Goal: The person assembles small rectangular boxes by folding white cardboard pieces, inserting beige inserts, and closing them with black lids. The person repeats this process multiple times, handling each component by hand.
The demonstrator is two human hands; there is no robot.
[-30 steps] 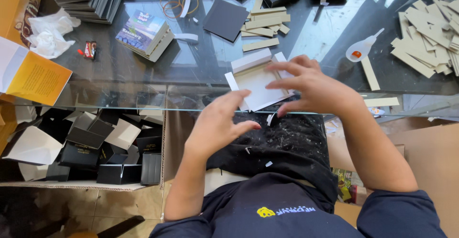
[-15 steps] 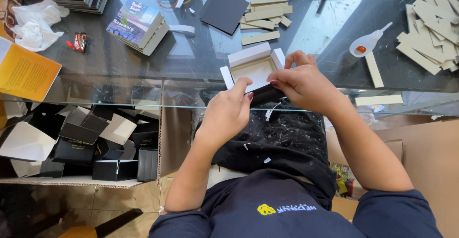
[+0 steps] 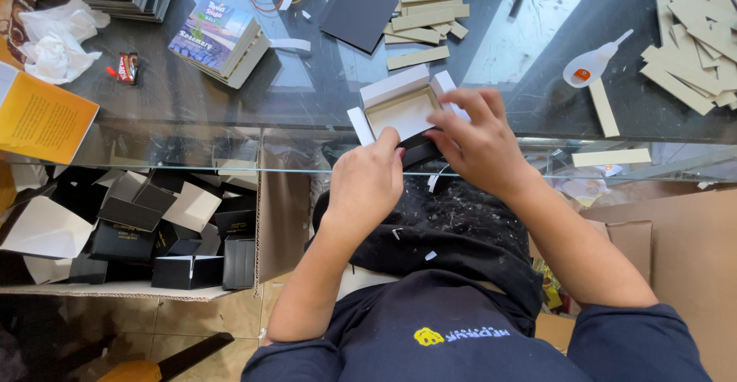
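Both hands close on one small, shallow cardboard box tray (image 3: 403,109) with a white lining and dark outer wrap, which sits at the near edge of the glass tabletop (image 3: 307,94). The left hand (image 3: 367,182) has its fingers curled together over the tray's near wall, thumb pressed on the front edge. The right hand (image 3: 477,142) pinches the right-hand white flap between thumb and fingertips, clamped on it.

As I judge it, the flap could go on crooked or crease if the right hand pulls while the left lets the tray slide, since the smooth glass gives little grip. The tray also lies so close to the edge that a hard push might tip it onto the lap.

Beyond the tray lie a dark square card sheet (image 3: 357,12) and a loose heap of tan cardboard strips (image 3: 422,17); more tan strips (image 3: 691,52) are piled at the far right. A small white glue bottle with an orange cap (image 3: 589,66) lies to the right, near enough for the right forearm to knock. A stack of printed booklets (image 3: 219,40) lies to the left, well apart. Below the glass, an open carton of finished black boxes (image 3: 153,228) stands beside the left arm. Nothing blocks the hands
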